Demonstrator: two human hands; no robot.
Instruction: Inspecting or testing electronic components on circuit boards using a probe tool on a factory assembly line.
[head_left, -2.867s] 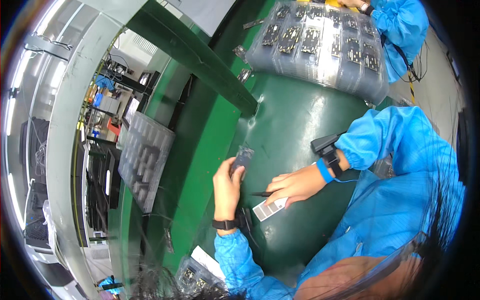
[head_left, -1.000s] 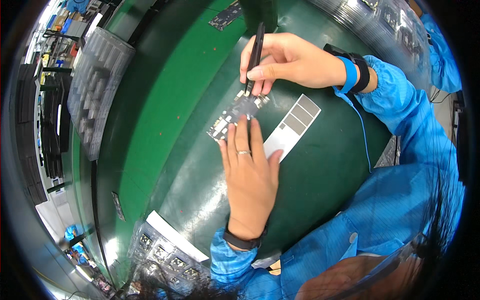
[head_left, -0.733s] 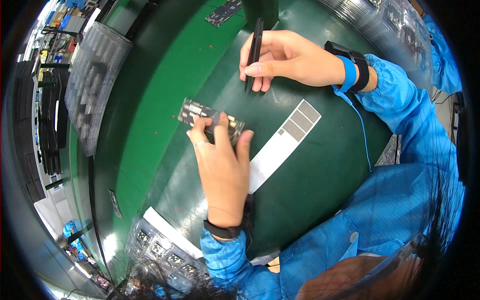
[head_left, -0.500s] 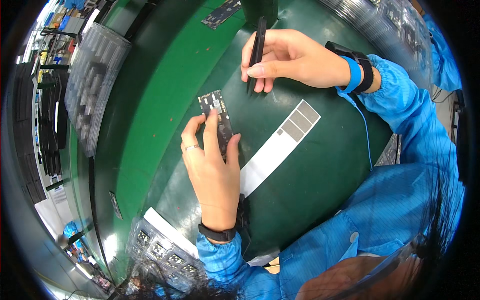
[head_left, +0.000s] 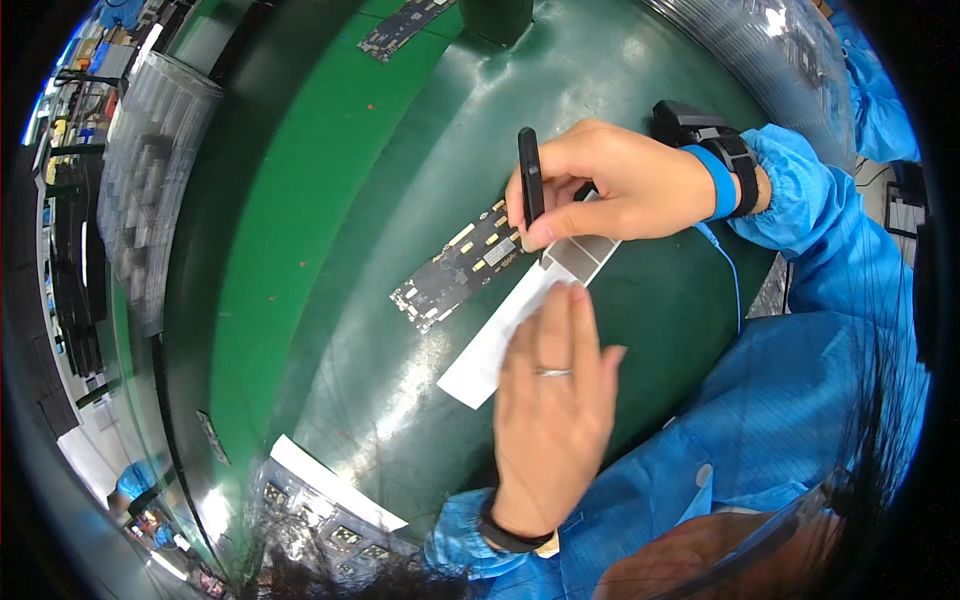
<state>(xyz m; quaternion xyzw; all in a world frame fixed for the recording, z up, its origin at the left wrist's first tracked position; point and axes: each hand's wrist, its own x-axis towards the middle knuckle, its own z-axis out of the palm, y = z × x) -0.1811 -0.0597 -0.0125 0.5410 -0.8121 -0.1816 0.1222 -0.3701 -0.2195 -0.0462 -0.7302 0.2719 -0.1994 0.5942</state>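
Note:
Black tweezers (head_left: 530,175) are pinched in my right hand (head_left: 625,185), pointing down at the grey rectangular stickers (head_left: 582,256) on a white backing strip (head_left: 475,372). Their tips are by the edge of one grey patch; whether they grip it I cannot tell. My left hand (head_left: 550,420) lies over the strip, fingers stretched and together, fingertips just below the stickers. Just left of the strip a long dark circuit board (head_left: 450,280) lies on the green mat, its far end partly behind my right hand.
Another circuit board (head_left: 405,28) lies at the far edge, near a dark green post (head_left: 497,18). Clear plastic trays stand at the far right (head_left: 770,50), at the left (head_left: 160,170) and, with boards inside, at the near left (head_left: 325,530). A blue cord (head_left: 735,275) runs from my right wrist.
My left hand has let go of the circuit board and moved right onto the strip. The board now lies turned. My right hand has brought the tweezers down to the stickers.

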